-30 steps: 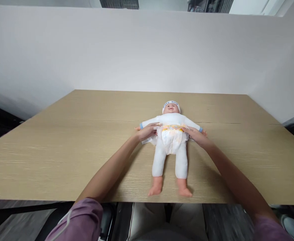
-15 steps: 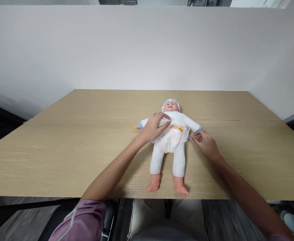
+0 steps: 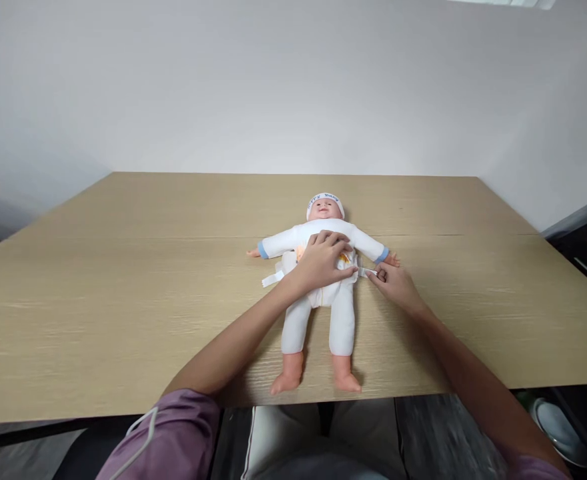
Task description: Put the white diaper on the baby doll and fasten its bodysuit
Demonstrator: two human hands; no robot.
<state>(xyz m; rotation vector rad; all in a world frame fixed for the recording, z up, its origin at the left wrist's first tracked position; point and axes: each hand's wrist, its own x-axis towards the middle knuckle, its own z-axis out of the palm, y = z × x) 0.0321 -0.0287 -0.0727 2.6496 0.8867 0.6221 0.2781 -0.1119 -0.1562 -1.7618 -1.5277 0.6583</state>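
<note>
A baby doll (image 3: pixel 326 231) in a white suit with blue cuffs and a printed white headband lies on its back, feet towards me. Round its hips is a white diaper (image 3: pixel 329 295) with an orange print on the front. My left hand (image 3: pixel 323 261) rests flat across the diaper's front, fingers stretched and partly hiding the print. Beside the hip on the right, my right hand (image 3: pixel 395 283) pinches the end of a white fastening tab (image 3: pixel 366 272), which is pulled out sideways. Another diaper tab (image 3: pixel 272 279) sticks out loose on the left.
The doll lies near the front edge of a wooden table (image 3: pixel 123 287). A white wall (image 3: pixel 273 87) rises behind the table. My lap (image 3: pixel 293 437) is just below the front edge. A pale rounded object (image 3: pixel 556 427) sits low at the right.
My left hand has come down from near the doll's chest onto the diaper's front. The left tab now shows spread out. My right hand now holds the right tab stretched outward. The view has shifted.
</note>
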